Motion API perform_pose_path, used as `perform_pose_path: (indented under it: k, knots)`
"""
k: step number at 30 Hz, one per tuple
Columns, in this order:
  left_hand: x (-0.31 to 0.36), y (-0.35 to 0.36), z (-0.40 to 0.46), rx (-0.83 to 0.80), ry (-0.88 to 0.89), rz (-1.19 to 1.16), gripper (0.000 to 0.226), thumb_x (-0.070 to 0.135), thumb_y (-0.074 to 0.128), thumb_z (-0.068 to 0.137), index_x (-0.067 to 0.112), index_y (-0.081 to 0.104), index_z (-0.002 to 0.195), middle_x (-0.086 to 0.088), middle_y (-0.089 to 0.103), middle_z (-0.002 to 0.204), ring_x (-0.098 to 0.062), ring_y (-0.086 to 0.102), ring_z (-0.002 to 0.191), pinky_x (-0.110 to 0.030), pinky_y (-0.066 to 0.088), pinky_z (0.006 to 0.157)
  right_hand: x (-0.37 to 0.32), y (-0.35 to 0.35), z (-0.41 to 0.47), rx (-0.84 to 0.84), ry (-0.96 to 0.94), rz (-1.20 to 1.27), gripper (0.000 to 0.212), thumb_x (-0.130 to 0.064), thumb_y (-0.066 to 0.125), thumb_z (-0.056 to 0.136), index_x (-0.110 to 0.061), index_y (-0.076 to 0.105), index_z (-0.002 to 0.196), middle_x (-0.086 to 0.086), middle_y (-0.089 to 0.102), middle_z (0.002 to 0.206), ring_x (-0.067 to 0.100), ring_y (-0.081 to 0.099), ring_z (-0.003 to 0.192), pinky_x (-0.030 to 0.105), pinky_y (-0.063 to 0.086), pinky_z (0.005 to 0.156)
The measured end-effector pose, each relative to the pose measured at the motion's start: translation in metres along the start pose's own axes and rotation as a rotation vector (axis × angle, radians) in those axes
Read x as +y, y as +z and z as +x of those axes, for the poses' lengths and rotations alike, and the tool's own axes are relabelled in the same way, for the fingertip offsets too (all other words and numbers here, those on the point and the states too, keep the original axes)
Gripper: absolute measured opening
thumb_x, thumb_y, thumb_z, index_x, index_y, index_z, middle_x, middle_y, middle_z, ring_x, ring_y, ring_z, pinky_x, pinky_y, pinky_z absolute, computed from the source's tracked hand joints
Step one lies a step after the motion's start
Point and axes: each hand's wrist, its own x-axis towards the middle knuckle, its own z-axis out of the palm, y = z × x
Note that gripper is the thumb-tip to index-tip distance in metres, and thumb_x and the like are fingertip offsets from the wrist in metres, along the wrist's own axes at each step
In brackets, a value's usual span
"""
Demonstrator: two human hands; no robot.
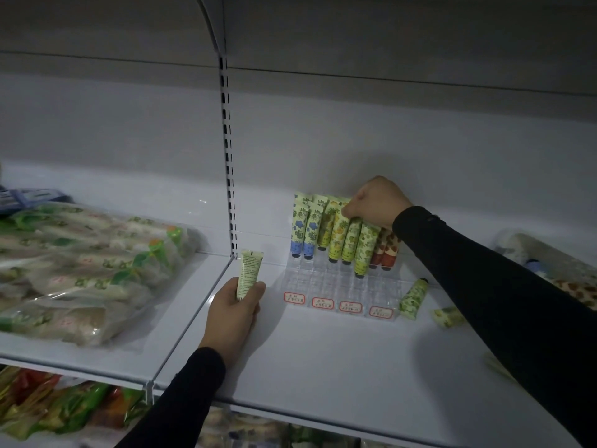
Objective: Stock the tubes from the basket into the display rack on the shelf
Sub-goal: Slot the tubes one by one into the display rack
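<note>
I take the clear display rack (pixel 339 286) on the white shelf (pixel 323 357) as my reference. Its rear rows hold upright tubes: two blue-patterned at the left (pixel 305 232), several green and yellow in the middle (pixel 350 240), red-brown ones at the right (pixel 386 250); its front rows stand unfilled behind four red-bordered labels. My right hand (pixel 374 202), above the rack's rear, curls round the top of a yellow-green tube (pixel 339 232) seated in the rack. My left hand (pixel 234 310), left of the rack, grips a pale green tube (pixel 248 273) upright. Two loose tubes lie right of the rack, one (pixel 413 299) touching it. My right sleeve hides whatever lies behind it; label text is illegible.
</note>
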Motion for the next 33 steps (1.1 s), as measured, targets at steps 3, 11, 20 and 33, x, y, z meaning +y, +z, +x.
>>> perform_pose_path:
  k: [3,11,20,33]
  knots:
    - [-0.002,-0.001,0.002,-0.004,0.001,-0.002,0.026,0.021,0.063,0.093,0.013,0.053,0.07,0.002,0.05,0.056,-0.017,0.042,0.052,-0.033,0.037,0.053,-0.003,-0.001,0.0,0.002,-0.002,-0.03,0.029,-0.018,0.076,0.076,0.01,0.068,0.075,0.012,0.056,0.063,0.02,0.053,0.058,0.034,0.054,0.059]
    - [0.002,-0.002,-0.002,-0.052,0.007,-0.033,0.013,0.021,0.059,0.095,0.012,0.055,0.086,-0.002,0.054,0.064,-0.017,0.044,0.056,-0.031,0.037,0.052,-0.01,-0.015,-0.016,0.1,-0.086,-0.047,0.045,-0.033,0.07,0.084,-0.009,0.049,0.053,0.003,0.039,0.052,0.014,0.038,0.049,0.026,0.03,0.05]
    - [0.025,0.005,-0.013,-0.171,0.042,-0.091,0.005,0.017,0.059,0.098,0.015,0.062,0.095,-0.004,0.062,0.081,-0.019,0.06,0.076,-0.03,0.051,0.067,-0.006,-0.018,-0.089,0.092,-0.185,0.174,0.032,-0.047,0.063,0.09,-0.019,0.075,0.082,-0.01,0.066,0.07,0.008,0.057,0.057,0.021,0.046,0.059]
    - [0.059,0.048,-0.032,-0.236,0.385,0.301,0.033,0.022,0.083,0.077,0.034,0.056,0.092,-0.002,0.065,0.086,-0.026,0.061,0.076,-0.037,0.054,0.067,-0.009,0.002,-0.115,-0.185,-0.053,0.433,0.024,-0.03,0.065,0.093,-0.014,0.07,0.075,0.004,0.072,0.072,0.009,0.07,0.064,0.022,0.056,0.065]
